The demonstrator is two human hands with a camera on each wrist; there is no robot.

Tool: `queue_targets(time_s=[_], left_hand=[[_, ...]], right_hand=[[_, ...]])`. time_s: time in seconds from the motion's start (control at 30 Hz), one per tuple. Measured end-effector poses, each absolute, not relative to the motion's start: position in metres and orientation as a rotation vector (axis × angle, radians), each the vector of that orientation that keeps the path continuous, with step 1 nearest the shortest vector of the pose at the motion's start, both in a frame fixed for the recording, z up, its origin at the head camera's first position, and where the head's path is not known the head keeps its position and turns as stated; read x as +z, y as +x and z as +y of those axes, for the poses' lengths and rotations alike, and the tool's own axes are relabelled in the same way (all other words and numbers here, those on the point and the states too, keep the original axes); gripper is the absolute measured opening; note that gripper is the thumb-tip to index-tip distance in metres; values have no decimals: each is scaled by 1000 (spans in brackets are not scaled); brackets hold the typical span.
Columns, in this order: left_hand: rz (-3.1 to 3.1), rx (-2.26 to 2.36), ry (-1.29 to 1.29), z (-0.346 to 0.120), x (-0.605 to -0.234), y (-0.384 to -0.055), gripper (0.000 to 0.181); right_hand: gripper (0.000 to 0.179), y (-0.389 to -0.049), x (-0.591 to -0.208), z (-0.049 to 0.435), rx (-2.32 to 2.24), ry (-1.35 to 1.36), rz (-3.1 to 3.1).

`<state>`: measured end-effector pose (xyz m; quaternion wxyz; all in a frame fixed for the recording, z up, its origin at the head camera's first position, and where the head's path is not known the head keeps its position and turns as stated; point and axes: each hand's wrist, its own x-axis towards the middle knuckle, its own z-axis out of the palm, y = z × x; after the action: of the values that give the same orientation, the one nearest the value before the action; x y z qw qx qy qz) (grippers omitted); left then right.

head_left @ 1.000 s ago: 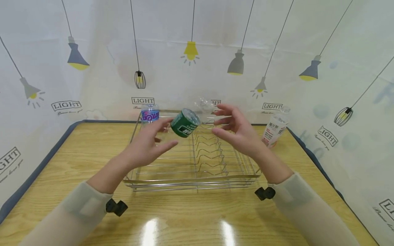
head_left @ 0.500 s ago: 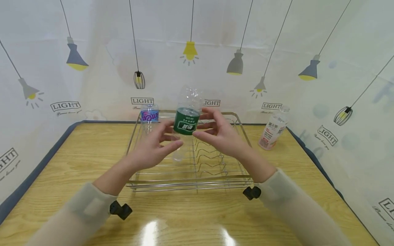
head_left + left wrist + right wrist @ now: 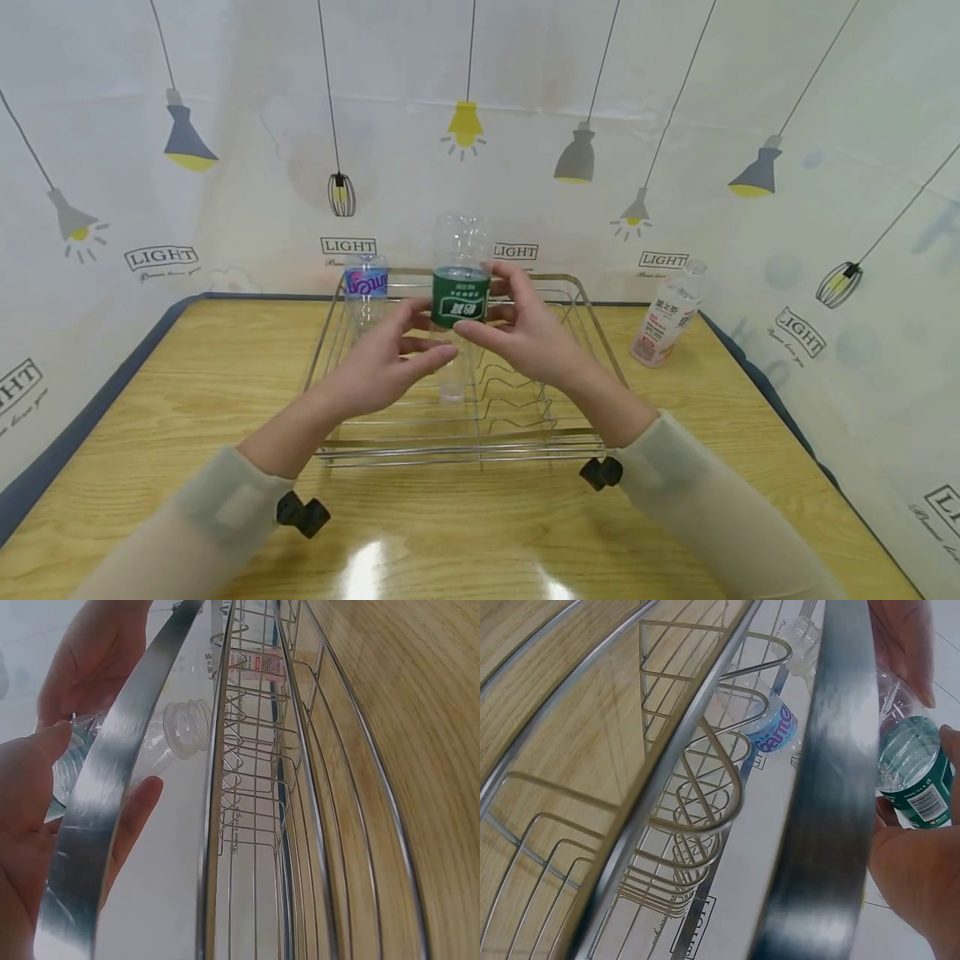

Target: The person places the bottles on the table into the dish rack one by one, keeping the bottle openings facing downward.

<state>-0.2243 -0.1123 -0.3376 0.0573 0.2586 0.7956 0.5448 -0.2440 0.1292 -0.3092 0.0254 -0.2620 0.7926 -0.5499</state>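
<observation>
My right hand (image 3: 532, 337) grips a clear plastic bottle (image 3: 460, 297) with a green label. The bottle is upside down above the wire dish rack (image 3: 465, 438), its neck pointing down. My left hand (image 3: 375, 367) curls round the bottle's lower part, with the thumb in front. In the left wrist view, the bottle's open, capless mouth (image 3: 187, 727) shows beyond the rack's metal band (image 3: 112, 772). The right wrist view shows the green label (image 3: 919, 772) between the fingers; the rack's band hides part of both hands.
Another clear bottle (image 3: 366, 283) with a blue and purple label stands upside down at the rack's back left. To the right of the rack, a tea bottle (image 3: 663, 321) with a pink and white label stands on the wooden table (image 3: 450, 533). A lamp-printed curtain (image 3: 525, 67) hangs behind.
The bottle has turned from tilted to nearly vertical, neck down. My right hand has moved left from beside the bottle and taken hold of it. The left hand has shifted slightly right.
</observation>
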Motion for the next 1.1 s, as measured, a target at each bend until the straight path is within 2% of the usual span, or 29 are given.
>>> queue_targets(time_s=[0.47, 1.1], left_hand=[[2337, 1729, 709, -120, -341, -224, 65], [2680, 1513, 581, -228, -340, -189, 59]], right_hand=[[79, -244, -310, 131, -1701, -841, 2465], [81, -257, -285, 135, -1769, -851, 2511]])
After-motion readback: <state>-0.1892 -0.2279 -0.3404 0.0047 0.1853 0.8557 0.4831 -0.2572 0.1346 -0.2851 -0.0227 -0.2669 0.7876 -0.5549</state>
